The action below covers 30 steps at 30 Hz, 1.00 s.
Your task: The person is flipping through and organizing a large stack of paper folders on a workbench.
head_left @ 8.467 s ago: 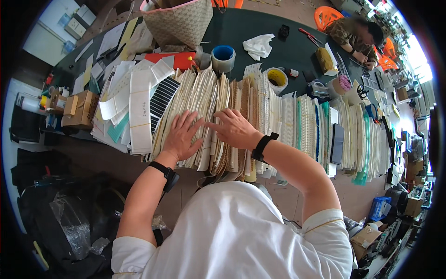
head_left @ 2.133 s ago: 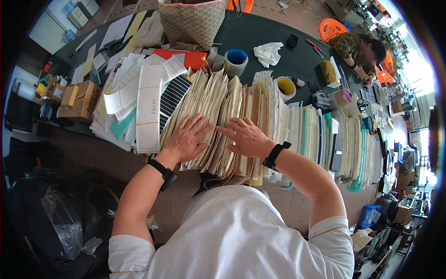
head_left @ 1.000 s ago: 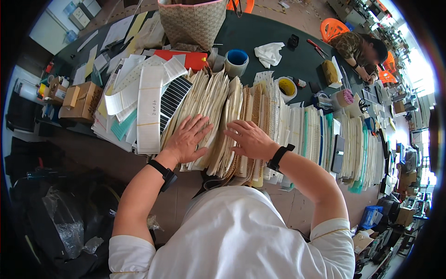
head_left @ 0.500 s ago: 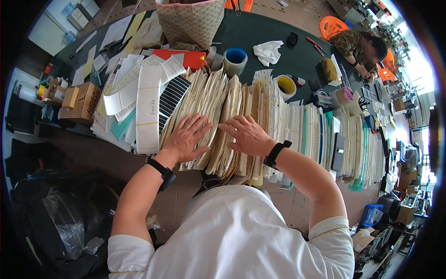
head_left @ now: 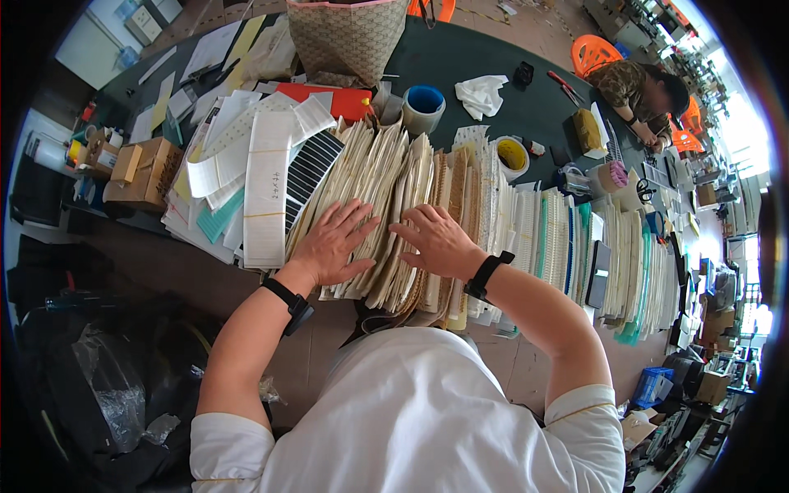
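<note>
A long row of upright paper folders (head_left: pixel 362 164) runs along the near edge of the dark green table. My left hand (head_left: pixel 335 245) lies on the tops of the worn cream folders, its fingers spread. Close beside it, my right hand (head_left: pixel 440 241) rests over the brownish folders (head_left: pixel 448 185), fingers apart and slightly bent. Neither hand grips anything. Left of my left hand lie a long white label strip (head_left: pixel 267 197) with a rubber band round it and a black-and-white striped sheet (head_left: pixel 311 177).
A patterned tote bag (head_left: pixel 349 41) stands at the back beside a red folder (head_left: pixel 329 99). Tape rolls (head_left: pixel 423 109), a crumpled tissue (head_left: pixel 481 95) and a phone-like dark device (head_left: pixel 598 274) lie rightward. Cardboard boxes (head_left: pixel 148 172) sit left. A person (head_left: pixel 637 90) works at the far right.
The view has shifted slightly, so the table things appear a little further right. Both hands stay nearly where they were on the folders.
</note>
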Each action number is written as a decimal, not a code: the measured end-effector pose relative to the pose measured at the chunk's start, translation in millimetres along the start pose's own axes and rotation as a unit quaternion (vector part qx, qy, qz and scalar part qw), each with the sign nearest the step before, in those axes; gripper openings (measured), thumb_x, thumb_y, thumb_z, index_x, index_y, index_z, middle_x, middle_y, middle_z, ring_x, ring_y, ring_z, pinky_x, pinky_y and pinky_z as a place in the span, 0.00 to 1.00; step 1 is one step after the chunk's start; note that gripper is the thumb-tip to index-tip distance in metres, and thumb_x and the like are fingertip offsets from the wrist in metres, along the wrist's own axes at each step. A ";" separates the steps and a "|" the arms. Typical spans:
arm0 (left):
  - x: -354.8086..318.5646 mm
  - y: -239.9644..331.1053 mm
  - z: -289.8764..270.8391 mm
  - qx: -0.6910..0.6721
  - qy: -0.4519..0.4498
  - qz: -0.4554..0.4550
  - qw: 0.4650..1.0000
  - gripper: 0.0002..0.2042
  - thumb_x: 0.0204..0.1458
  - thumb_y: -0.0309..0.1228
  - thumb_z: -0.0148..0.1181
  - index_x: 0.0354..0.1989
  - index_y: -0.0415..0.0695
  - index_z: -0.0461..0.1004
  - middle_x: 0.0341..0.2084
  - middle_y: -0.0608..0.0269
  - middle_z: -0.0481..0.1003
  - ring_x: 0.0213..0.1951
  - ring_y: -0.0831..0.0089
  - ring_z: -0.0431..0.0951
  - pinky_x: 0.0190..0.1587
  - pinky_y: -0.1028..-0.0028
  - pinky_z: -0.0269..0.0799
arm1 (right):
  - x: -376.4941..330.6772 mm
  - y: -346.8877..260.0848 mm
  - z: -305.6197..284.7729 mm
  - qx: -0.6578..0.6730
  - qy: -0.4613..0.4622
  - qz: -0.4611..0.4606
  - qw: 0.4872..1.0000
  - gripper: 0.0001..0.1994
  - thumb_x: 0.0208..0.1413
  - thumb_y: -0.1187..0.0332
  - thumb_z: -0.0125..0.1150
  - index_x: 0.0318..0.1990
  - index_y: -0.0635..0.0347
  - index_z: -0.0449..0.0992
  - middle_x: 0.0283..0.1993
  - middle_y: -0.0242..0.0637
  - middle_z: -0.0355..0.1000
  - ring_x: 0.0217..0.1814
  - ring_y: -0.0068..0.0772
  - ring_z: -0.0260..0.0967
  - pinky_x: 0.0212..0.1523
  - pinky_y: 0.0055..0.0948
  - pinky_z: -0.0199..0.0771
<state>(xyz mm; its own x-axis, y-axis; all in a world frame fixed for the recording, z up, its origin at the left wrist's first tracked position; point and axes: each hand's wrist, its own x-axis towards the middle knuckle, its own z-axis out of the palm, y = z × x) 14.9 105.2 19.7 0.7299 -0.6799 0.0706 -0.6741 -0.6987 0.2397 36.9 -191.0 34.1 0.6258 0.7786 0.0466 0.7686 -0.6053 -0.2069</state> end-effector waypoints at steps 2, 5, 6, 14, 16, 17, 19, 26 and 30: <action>0.3 -0.2 0.4 0.002 -0.002 0.000 1.000 0.40 0.64 0.57 0.57 0.81 0.51 0.56 0.80 0.55 0.56 0.81 0.51 0.51 0.82 0.48 0.42 | -3.3 4.3 6.2 0.014 0.030 -0.011 0.999 0.33 0.61 0.51 0.68 0.71 0.50 0.70 0.62 0.41 0.69 0.68 0.44 0.65 0.70 0.45 0.64; -0.8 -0.8 1.1 0.010 -0.003 0.001 1.000 0.40 0.64 0.57 0.57 0.81 0.51 0.57 0.80 0.55 0.55 0.81 0.52 0.50 0.82 0.48 0.42 | -0.3 2.6 3.7 0.009 0.053 -0.026 0.998 0.33 0.60 0.51 0.69 0.70 0.53 0.71 0.64 0.42 0.68 0.70 0.45 0.64 0.71 0.46 0.64; -0.9 -0.8 1.2 0.011 -0.003 0.001 1.000 0.40 0.64 0.57 0.57 0.81 0.51 0.57 0.80 0.55 0.55 0.81 0.52 0.50 0.82 0.48 0.42 | 0.8 1.8 2.9 0.006 0.065 -0.034 0.997 0.32 0.60 0.52 0.69 0.70 0.54 0.71 0.65 0.42 0.68 0.72 0.45 0.63 0.71 0.46 0.63; 0.2 1.1 -1.6 0.006 -0.001 0.000 1.000 0.41 0.63 0.59 0.57 0.81 0.51 0.57 0.80 0.54 0.56 0.81 0.52 0.51 0.82 0.49 0.41 | 4.6 -5.8 -6.6 0.026 -0.015 -0.007 1.000 0.32 0.61 0.50 0.69 0.68 0.56 0.72 0.70 0.43 0.67 0.74 0.46 0.61 0.73 0.46 0.62; -0.1 1.8 -1.7 0.005 -0.005 -0.004 1.000 0.42 0.63 0.60 0.56 0.81 0.51 0.57 0.80 0.54 0.55 0.81 0.52 0.51 0.82 0.49 0.41 | 2.6 -2.6 -2.7 0.028 -0.008 -0.010 1.000 0.31 0.61 0.50 0.69 0.68 0.55 0.72 0.70 0.43 0.67 0.74 0.47 0.61 0.73 0.47 0.62; 0.0 2.0 -1.7 0.004 -0.007 -0.006 1.000 0.42 0.63 0.61 0.56 0.81 0.51 0.57 0.80 0.54 0.55 0.81 0.52 0.51 0.82 0.49 0.41 | 1.8 -0.9 0.0 0.031 -0.001 -0.012 0.999 0.31 0.62 0.50 0.68 0.68 0.54 0.72 0.70 0.43 0.66 0.74 0.47 0.61 0.73 0.48 0.62; -0.4 1.4 -1.3 0.010 -0.005 -0.004 1.000 0.42 0.63 0.61 0.55 0.80 0.50 0.58 0.80 0.54 0.56 0.81 0.52 0.51 0.82 0.49 0.41 | 1.8 -0.9 0.7 0.035 0.006 -0.015 0.999 0.30 0.62 0.50 0.68 0.67 0.54 0.72 0.69 0.43 0.66 0.74 0.48 0.61 0.74 0.49 0.62; -0.6 -0.4 -1.4 0.020 -0.004 0.004 1.000 0.42 0.62 0.61 0.56 0.81 0.51 0.57 0.80 0.54 0.56 0.81 0.52 0.51 0.82 0.49 0.41 | 3.6 -1.9 -2.9 0.016 0.008 -0.017 1.000 0.29 0.62 0.49 0.68 0.63 0.61 0.75 0.76 0.45 0.63 0.77 0.47 0.60 0.73 0.47 0.62; 0.2 1.5 -2.8 0.013 -0.009 0.000 1.000 0.44 0.61 0.62 0.57 0.81 0.51 0.57 0.80 0.54 0.56 0.81 0.52 0.51 0.82 0.49 0.41 | 4.9 0.1 -2.5 0.019 0.009 -0.028 0.999 0.30 0.61 0.49 0.69 0.61 0.64 0.74 0.79 0.44 0.62 0.78 0.46 0.58 0.73 0.45 0.62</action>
<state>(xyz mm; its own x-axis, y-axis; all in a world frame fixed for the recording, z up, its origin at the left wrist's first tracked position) 14.5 104.7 22.8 0.7274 -0.6841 0.0534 -0.6774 -0.7035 0.2147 40.3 -187.6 36.9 0.5850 0.8075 0.0762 0.7966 -0.5544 -0.2409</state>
